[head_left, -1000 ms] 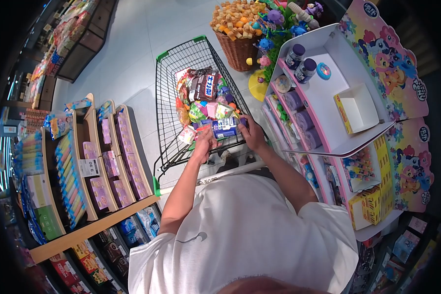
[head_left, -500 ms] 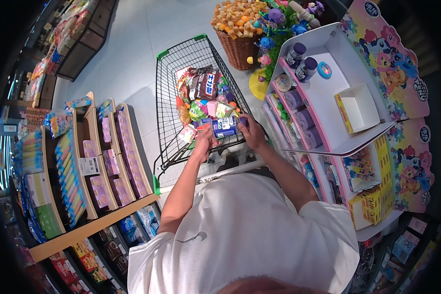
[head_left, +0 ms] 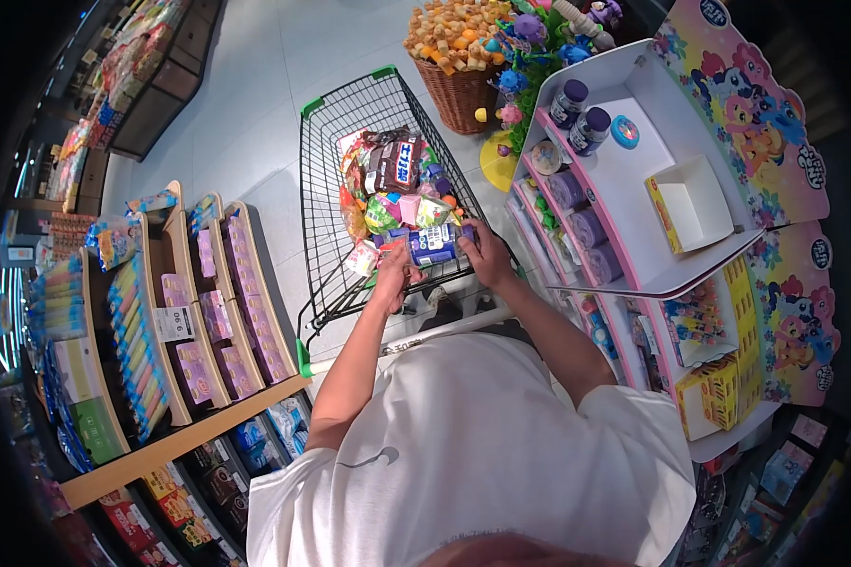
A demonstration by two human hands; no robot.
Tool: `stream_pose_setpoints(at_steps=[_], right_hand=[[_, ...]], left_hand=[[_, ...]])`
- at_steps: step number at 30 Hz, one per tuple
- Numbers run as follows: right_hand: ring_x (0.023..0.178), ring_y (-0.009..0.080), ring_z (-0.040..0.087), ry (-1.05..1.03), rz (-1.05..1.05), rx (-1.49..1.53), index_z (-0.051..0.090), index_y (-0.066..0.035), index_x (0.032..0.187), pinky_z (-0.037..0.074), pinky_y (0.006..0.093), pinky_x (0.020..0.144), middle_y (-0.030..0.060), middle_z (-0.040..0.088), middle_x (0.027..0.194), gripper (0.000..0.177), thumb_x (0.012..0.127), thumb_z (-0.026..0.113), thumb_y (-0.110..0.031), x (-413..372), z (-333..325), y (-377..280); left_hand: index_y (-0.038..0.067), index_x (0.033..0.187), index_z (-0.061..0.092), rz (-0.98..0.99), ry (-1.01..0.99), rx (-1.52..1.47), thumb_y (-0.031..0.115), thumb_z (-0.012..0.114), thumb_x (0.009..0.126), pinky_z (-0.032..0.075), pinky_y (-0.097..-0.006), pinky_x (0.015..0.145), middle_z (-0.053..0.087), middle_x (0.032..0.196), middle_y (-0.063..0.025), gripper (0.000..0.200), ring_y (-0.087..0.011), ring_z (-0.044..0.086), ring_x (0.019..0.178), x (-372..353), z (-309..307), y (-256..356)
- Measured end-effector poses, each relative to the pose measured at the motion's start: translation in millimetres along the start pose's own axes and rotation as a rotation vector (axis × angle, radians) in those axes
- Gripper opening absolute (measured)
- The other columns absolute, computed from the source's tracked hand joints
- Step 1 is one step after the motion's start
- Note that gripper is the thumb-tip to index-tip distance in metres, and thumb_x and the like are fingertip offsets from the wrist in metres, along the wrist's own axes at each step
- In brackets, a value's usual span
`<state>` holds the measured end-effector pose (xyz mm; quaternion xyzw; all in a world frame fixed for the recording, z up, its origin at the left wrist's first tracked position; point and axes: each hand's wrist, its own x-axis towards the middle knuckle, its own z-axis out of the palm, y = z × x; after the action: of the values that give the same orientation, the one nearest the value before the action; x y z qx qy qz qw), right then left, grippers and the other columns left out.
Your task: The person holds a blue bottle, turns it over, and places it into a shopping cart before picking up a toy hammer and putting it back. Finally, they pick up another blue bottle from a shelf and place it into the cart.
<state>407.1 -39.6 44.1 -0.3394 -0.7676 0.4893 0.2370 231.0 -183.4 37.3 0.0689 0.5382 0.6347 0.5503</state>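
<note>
– Supermarket floor, pale tiles, shelves on both sides. What sits in the middle?

– A black wire shopping cart with green corner caps (head_left: 323,180), heaped with bright snack bags. Beyond the cart's far end stands a brown wicker basket of small toys (head_left: 459,99); to the cart's right is a pink cardboard display stand (head_left: 633,203).

– And the hands?

– Both are at the cart's near end. They are apart, each closed on one end of a blue rectangular packet with white print (head_left: 435,248). The left hand (head_left: 393,271) grips the end nearer the cart's left wall, and the right hand (head_left: 488,253) grips the end nearer its right wall.

– Where is that packet exactly?

– On top of the heap, just inside the cart's near wall, touching the bags beneath it.

– How would it handle?

– I'd judge it light and fairly stiff, since it keeps a flat, boxy outline between the two grips. The wrap looks glossy, so it may be slick. The short ends are the sensible places to grip, fingers wrapped round the edges.

– Which way does it lie?

– Its long axis runs across the cart, side wall to side wall, with the printed face up. I can't tell which end is the top.
</note>
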Motion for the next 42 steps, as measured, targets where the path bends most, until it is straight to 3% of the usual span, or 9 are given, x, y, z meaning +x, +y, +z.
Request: stream_pose_setpoints(at_steps=[5,8,18,21,26,42], right_hand=[[0.097,0.0392,0.064,0.012,-0.006,0.006,0.053,-0.009,0.125,0.049,0.0451,0.083,0.0189,0.066,0.105,0.040,0.095,0.058,-0.035,0.3,1.4,2.1],[0.067,0.0245,0.057,0.100,-0.141,0.004,0.053,-0.008,0.122,0.046,0.0369,0.066,0.0119,0.059,0.081,0.034,0.095,0.061,-0.026,0.9,4.8,4.0],[0.066,0.0246,0.057,0.085,-0.138,-0.005,0.053,-0.007,0.122,0.045,0.0376,0.063,0.0120,0.058,0.079,0.035,0.095,0.060,-0.028,0.9,3.0,2.8],[0.065,0.0246,0.056,0.089,-0.141,-0.003,0.053,-0.008,0.122,0.045,0.0377,0.063,0.0116,0.058,0.077,0.035,0.095,0.060,-0.029,1.0,3.2,2.3],[0.064,0.0253,0.056,0.088,-0.141,-0.014,0.053,-0.008,0.122,0.045,0.0381,0.062,0.0114,0.057,0.075,0.036,0.095,0.060,-0.029,1.5,3.0,2.8],[0.074,0.0255,0.062,0.068,-0.129,-0.025,0.052,-0.005,0.123,0.049,0.0371,0.071,0.0128,0.063,0.084,0.035,0.095,0.061,-0.025,2.0,4.3,8.0]], left_hand=[[0.008,0.130,0.052,-0.008,-0.044,0.020,0.012,0.045,0.104,0.056,-0.0299,0.071,0.059,0.085,0.0015,0.028,-0.0063,0.053,0.063,1.4,-2.9,-0.8],[0.008,0.131,0.051,-0.007,-0.044,0.019,0.010,0.044,0.103,0.056,-0.0302,0.072,0.059,0.084,0.0015,0.028,-0.0063,0.053,0.062,3.4,-5.2,-3.3],[0.010,0.133,0.051,-0.030,-0.008,0.013,0.012,0.046,0.104,0.057,-0.0307,0.072,0.057,0.083,0.0022,0.029,-0.0065,0.053,0.062,-0.4,-0.6,1.5],[0.011,0.137,0.049,-0.039,0.002,0.027,0.019,0.044,0.106,0.058,-0.0281,0.072,0.054,0.076,0.0044,0.033,-0.0049,0.055,0.059,-2.4,2.8,3.4],[0.012,0.137,0.049,-0.042,-0.008,0.020,0.013,0.047,0.104,0.059,-0.0309,0.075,0.057,0.082,0.0031,0.033,-0.0051,0.053,0.061,-1.7,1.0,3.0],[0.010,0.140,0.048,-0.042,-0.001,0.028,0.019,0.045,0.106,0.059,-0.0297,0.074,0.055,0.079,0.0042,0.035,-0.0046,0.054,0.062,-1.2,0.0,1.0]])
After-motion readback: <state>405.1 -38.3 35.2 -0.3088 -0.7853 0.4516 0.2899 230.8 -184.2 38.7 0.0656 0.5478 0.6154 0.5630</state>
